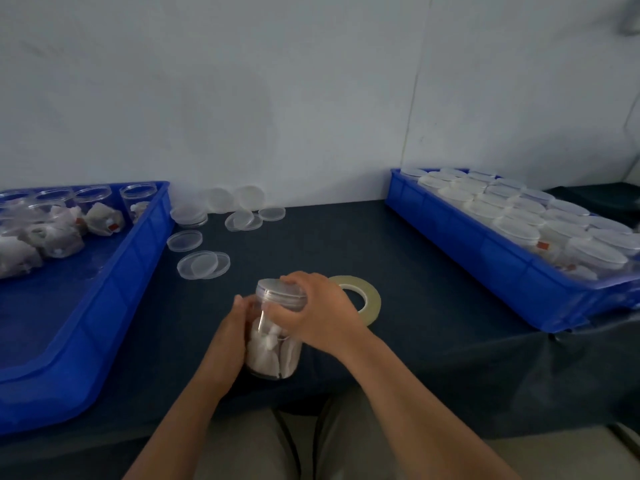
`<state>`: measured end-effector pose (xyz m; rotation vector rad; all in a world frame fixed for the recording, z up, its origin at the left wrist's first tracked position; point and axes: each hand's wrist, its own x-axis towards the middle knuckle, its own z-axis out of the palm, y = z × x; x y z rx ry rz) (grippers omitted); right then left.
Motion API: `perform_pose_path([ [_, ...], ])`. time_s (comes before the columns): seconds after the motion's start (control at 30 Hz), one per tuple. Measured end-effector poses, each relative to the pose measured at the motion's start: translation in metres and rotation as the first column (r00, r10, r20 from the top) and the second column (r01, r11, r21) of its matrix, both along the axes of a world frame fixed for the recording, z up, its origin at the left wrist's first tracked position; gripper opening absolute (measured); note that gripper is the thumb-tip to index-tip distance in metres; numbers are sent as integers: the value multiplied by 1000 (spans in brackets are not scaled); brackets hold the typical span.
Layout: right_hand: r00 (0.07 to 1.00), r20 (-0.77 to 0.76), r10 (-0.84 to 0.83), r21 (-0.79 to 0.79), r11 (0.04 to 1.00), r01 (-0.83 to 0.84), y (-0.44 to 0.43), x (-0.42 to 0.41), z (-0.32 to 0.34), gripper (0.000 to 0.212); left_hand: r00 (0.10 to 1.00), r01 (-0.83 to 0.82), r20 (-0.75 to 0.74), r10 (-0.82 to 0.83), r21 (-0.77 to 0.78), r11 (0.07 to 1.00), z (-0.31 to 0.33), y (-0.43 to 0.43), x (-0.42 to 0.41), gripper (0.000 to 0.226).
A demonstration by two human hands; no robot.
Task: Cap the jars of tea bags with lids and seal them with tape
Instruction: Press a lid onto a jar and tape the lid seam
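A clear round plastic jar (273, 344) packed with white paper tea bags (266, 353) stands upright on the dark blue cloth-covered table (433, 289), near its front edge and directly before the person. The left hand (230, 336) grips the jar's body from the left, with most of its fingers hidden behind the wall. The right hand (313, 315) arches over the top, fingertips curled on the rim of the flat translucent plastic lid (278, 289) and thumb against the jar's side below the lid. The lid sits on the mouth, but whether it is fully seated cannot be told. Just behind the right hand, partly covered by it, lies a flat roll of pale yellowish tape (372, 301). The jar looks light, since its load is only soft paper bags. Its thin, smooth wall is likely to flex under a hard squeeze and to slip in a loose one. A firm hold low on the body therefore seems best, with the lid worked by its rim alone so that pressure falls evenly on the mouth. The tape will probably be thin and clingy, easiest to lift by the roll's outer edge. At left, a blue plastic tray (145, 251) holds open jars of tea bags. Loose clear lids (201, 265) lie scattered beside it. At right, a second blue plastic tray (467, 247) is filled with capped jars.
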<state>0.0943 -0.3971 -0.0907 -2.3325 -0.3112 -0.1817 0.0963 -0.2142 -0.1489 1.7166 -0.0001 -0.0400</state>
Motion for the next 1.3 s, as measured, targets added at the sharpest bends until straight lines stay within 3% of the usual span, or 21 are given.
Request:
perform_pose_path([
  [0.2,988,95,-124,-96,986,133,-65,2,48,83,1000,-18,22,19,-48,999,-6,-1,12,64],
  [0.43,847,354,-397,-184,858,480,-199,7,136,78,999,3,51,1,-73,997,-13,-1,16,73],
  [0.63,711,338,-617,-303,644,703,-306,-5,149,80,990,74,118,-74,2,997,-16,4,10,79],
  [0.83,580,199,-790,-428,462,777,-381,-9,126,94,990,88,112,-90,24,996,-18,5,11,86],
  [0.93,580,83,-810,-443,491,750,-393,0,112,101,991,85,100,-88,38,996,-19,5,13,90],
  [1.07,647,-66,-759,-418,610,673,-394,12,85,97,991,88,101,-92,39,995,-19,7,14,97],
  [1.17,687,-167,-708,-432,678,594,-393,17,74,99,988,93,116,-97,41,995,-18,9,12,88],
  [1.3,662,-226,-715,-615,632,472,-401,19,84,86,991,91,96,-96,52,994,-19,9,14,95],
])
